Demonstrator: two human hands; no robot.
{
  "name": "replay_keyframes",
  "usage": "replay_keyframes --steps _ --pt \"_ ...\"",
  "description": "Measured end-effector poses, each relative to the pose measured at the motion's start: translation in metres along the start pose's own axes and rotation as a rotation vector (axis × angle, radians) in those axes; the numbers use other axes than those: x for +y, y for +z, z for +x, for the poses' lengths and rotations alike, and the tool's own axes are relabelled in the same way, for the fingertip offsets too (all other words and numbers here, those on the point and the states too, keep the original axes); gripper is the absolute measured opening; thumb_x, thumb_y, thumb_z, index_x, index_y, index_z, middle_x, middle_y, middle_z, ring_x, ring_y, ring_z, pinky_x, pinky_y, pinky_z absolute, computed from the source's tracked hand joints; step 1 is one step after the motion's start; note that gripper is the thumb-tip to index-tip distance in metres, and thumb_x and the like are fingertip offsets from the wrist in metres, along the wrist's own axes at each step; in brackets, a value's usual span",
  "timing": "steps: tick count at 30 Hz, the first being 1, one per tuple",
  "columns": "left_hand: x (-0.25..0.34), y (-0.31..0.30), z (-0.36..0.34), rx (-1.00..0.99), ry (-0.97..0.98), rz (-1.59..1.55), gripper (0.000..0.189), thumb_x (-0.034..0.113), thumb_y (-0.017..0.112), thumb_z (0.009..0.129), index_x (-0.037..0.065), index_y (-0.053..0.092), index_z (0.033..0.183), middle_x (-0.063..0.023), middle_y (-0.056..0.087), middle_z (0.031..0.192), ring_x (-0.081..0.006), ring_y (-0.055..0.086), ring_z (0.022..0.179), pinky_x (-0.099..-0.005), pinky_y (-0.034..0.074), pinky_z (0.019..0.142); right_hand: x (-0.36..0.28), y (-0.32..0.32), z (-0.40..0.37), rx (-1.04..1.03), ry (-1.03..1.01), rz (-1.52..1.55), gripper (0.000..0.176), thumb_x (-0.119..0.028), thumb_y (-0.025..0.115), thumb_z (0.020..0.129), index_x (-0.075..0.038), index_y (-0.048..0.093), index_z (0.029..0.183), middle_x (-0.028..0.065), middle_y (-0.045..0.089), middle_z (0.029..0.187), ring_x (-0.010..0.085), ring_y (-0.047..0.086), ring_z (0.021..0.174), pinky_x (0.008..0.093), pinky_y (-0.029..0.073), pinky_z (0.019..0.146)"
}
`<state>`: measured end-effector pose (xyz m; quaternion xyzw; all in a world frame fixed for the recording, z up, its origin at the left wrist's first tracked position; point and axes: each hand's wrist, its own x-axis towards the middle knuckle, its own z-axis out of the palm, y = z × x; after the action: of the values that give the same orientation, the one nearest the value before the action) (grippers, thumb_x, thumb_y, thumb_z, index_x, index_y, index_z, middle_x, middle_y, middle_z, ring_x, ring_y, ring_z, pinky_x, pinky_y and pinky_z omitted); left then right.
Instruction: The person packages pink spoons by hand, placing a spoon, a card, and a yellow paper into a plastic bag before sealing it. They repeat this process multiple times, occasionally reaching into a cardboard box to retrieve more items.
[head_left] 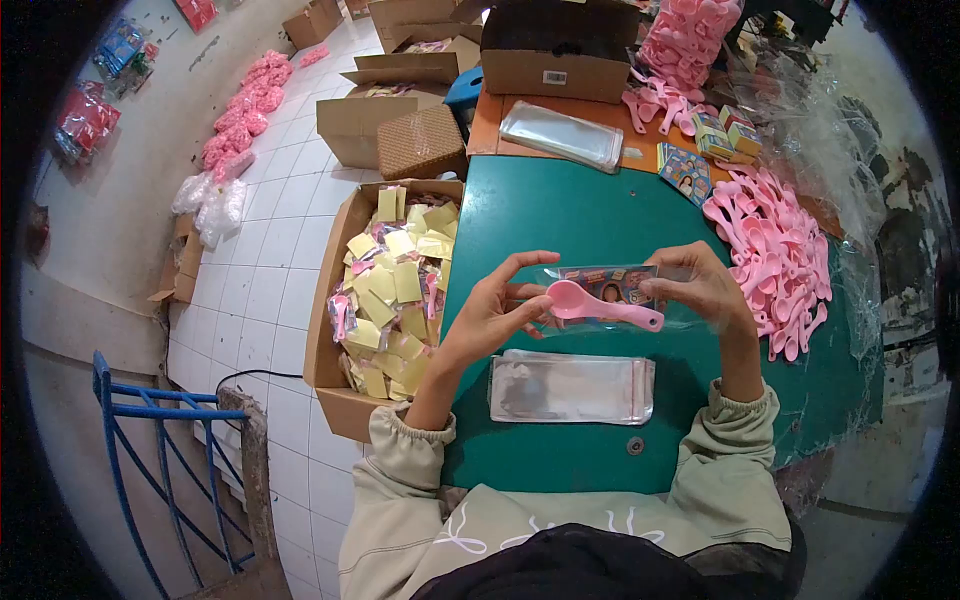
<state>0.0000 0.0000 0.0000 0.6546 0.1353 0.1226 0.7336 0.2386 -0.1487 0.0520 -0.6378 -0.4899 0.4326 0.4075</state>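
Note:
A pink spoon [606, 306] and a printed card [612, 280] lie together in a clear plastic bag [682, 312] held above the green table. My left hand [500, 306] pinches the bag's left end, thumb close to the spoon's bowl. At the other end, the thumb and fingers of my right hand [702, 284] are closed on the bag near the card's edge. Below both hands, a stack of clear plastic bags [572, 388] rests on the green tabletop [560, 205].
To the right is a heap of pink spoons [775, 255], with printed cards [686, 172] behind it. A cardboard box [352, 225] of packed bags stands left of the table. More clear bags [562, 134] and an open carton [558, 75] sit at the back.

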Motion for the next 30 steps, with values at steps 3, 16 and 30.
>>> replay_keyframes --steps 3,16,30 --pt "-0.006 0.007 0.001 0.08 0.045 0.095 0.052 0.015 0.057 0.091 0.009 0.031 0.136 -0.0112 0.065 0.1 -0.0157 0.064 0.088 -0.0251 0.053 0.07 0.004 0.004 0.0 0.048 -0.079 0.01 0.017 -0.017 0.072 0.075 -0.004 0.065 0.081 0.0007 0.058 0.066 0.0069 0.052 0.06 0.0197 0.037 0.052" --pt "-0.04 0.033 -0.017 0.048 -0.282 -0.392 0.059 0.017 0.034 0.099 0.015 -0.005 0.144 -0.0253 0.057 0.112 -0.0278 0.061 0.101 -0.0359 0.051 0.082 0.01 0.068 -0.004 0.027 -0.333 -0.641 0.031 -0.012 0.072 0.073 -0.006 0.058 0.1 0.0106 0.055 0.096 0.0261 0.059 0.083 0.0348 0.048 0.071" --pt "-0.027 0.022 -0.024 0.379 -0.119 0.211 0.042 0.013 0.038 0.097 0.007 0.024 0.136 -0.0095 0.066 0.085 -0.0121 0.063 0.071 -0.0253 0.052 0.06 0.038 0.096 0.011 -0.141 -0.314 -0.701 0.023 -0.011 0.07 0.073 -0.006 0.056 0.089 0.0096 0.05 0.091 0.0272 0.051 0.088 0.0378 0.043 0.074"
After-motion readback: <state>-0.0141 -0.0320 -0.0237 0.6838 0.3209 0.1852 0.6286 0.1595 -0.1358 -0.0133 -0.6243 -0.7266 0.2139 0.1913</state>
